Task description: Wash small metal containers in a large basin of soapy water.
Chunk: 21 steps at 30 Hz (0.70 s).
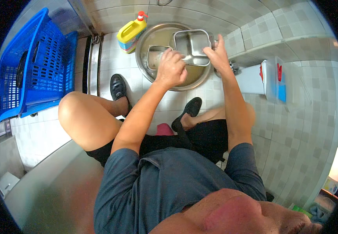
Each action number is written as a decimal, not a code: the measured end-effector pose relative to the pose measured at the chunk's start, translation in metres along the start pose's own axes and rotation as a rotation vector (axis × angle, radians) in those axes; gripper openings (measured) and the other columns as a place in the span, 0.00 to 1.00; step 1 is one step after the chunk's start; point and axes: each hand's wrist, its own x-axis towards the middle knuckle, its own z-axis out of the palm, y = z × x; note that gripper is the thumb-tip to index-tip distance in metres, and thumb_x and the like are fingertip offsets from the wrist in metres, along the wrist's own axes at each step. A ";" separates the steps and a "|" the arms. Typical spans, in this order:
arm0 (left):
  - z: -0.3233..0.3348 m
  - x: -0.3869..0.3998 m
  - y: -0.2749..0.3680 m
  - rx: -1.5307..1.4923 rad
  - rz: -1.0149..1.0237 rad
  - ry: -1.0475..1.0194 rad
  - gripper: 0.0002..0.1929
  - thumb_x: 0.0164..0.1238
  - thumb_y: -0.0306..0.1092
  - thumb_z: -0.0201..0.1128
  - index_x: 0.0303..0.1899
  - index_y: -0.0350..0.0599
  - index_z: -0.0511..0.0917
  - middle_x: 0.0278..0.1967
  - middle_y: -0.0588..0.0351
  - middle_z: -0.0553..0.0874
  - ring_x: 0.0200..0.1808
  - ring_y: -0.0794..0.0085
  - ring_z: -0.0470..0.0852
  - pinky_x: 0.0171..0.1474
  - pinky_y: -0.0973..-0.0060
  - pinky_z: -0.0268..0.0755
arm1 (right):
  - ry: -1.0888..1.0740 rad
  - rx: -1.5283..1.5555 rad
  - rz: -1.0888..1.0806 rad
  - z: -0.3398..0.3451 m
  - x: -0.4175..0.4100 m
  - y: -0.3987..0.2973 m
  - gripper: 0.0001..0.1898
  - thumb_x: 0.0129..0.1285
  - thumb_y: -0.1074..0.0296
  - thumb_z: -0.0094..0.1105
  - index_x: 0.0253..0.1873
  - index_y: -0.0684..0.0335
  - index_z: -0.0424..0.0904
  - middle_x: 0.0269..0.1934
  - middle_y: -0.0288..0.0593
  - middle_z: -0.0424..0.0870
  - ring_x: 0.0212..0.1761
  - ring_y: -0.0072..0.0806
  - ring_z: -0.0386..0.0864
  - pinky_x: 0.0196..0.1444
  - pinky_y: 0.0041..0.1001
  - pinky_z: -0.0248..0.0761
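A rectangular stainless steel tray [190, 41] with raised dividers is tilted over a round metal basin [207, 76] of cloudy water. My right hand [218, 57] grips the tray's right rim, thumb on the inner side and fingers spread outside. Over the basin, my left hand [173, 68] is curled and blurred by motion, its fingertips near the tray's lower left edge. Whether it holds anything is hidden. Left of that hand, a second metal container [153, 57] sits partly under water in the basin.
A yellow jug [131, 30] with a red pump stands beside the basin. Blue plastic baskets [47, 67] lean at the left near a metal door track [93, 67]. On the right, a clear plastic box [275, 79] and a tap [234, 68] are close to the tiled wall [286, 122].
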 end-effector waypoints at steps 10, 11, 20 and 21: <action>0.013 -0.006 -0.011 -0.482 -0.937 -0.108 0.37 0.58 0.47 0.71 0.61 0.31 0.66 0.47 0.42 0.82 0.44 0.58 0.84 0.48 0.65 0.75 | 0.104 -0.285 -0.017 -0.002 -0.017 -0.032 0.52 0.44 0.55 0.65 0.71 0.79 0.49 0.64 0.73 0.65 0.68 0.56 0.65 0.69 0.37 0.59; 0.014 -0.005 -0.008 -0.478 -0.940 -0.114 0.37 0.58 0.47 0.71 0.61 0.31 0.66 0.47 0.42 0.82 0.44 0.58 0.84 0.48 0.65 0.75 | 0.105 -0.287 -0.045 0.001 -0.020 -0.035 0.51 0.44 0.55 0.65 0.70 0.79 0.50 0.63 0.72 0.65 0.67 0.57 0.66 0.69 0.38 0.59; 0.024 -0.004 -0.017 -0.035 -0.902 -0.057 0.31 0.55 0.45 0.71 0.46 0.28 0.65 0.33 0.32 0.84 0.36 0.39 0.84 0.41 0.52 0.76 | 0.013 -0.469 -0.315 0.036 -0.062 -0.059 0.52 0.45 0.60 0.67 0.71 0.77 0.44 0.60 0.74 0.63 0.63 0.64 0.64 0.68 0.46 0.59; 0.022 -0.003 -0.019 0.000 -0.819 -0.032 0.26 0.59 0.42 0.68 0.44 0.30 0.65 0.31 0.32 0.84 0.35 0.39 0.84 0.40 0.51 0.76 | 0.025 -0.474 -0.355 0.035 -0.059 -0.054 0.52 0.45 0.62 0.67 0.71 0.77 0.44 0.60 0.75 0.63 0.63 0.64 0.64 0.68 0.46 0.59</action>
